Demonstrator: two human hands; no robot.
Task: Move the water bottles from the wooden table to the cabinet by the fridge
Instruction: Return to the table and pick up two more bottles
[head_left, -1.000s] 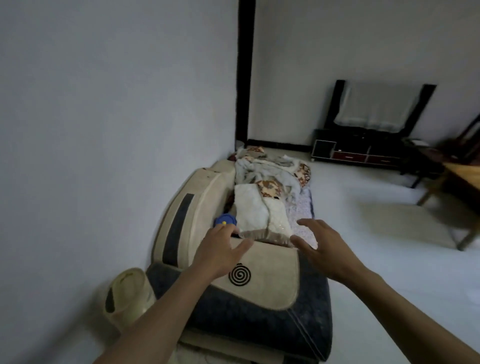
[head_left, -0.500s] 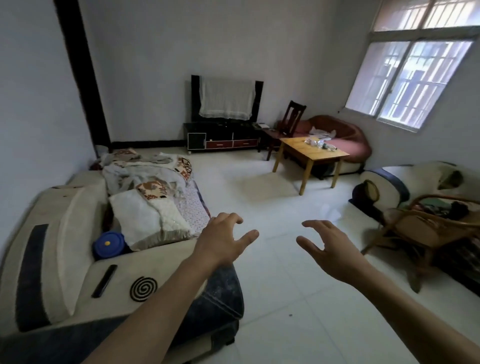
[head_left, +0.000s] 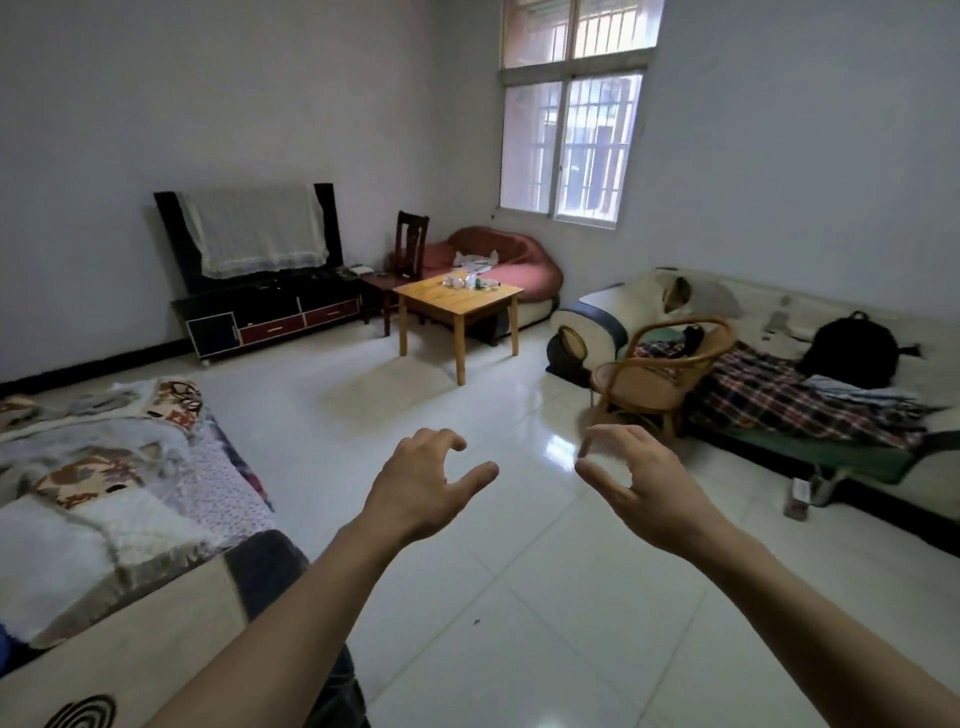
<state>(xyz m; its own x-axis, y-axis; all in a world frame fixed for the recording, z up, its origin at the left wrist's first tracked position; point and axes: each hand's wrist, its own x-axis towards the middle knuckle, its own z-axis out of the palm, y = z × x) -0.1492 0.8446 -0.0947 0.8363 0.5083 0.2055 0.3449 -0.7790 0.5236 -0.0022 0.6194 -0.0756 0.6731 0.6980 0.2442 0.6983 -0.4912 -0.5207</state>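
Above white floor, left hand (head_left: 421, 488) and right hand (head_left: 641, 486) grips loosely curled, empty.

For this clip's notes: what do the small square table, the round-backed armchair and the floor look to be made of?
Table: light wood, smooth yellowish finish; plank seams show on top.
Armchair: likely rattan or bent cane, tan, with a curved hoop back and arms.
Floor: glossy pale tile, probably ceramic; grout lines and the window's reflection show.

— How do the arms sit?
— Both stretch forward, side by side, apart.
— And the hands?
— Left hand (head_left: 423, 491) and right hand (head_left: 644, 491) hang empty in the air, fingers loosely curled.
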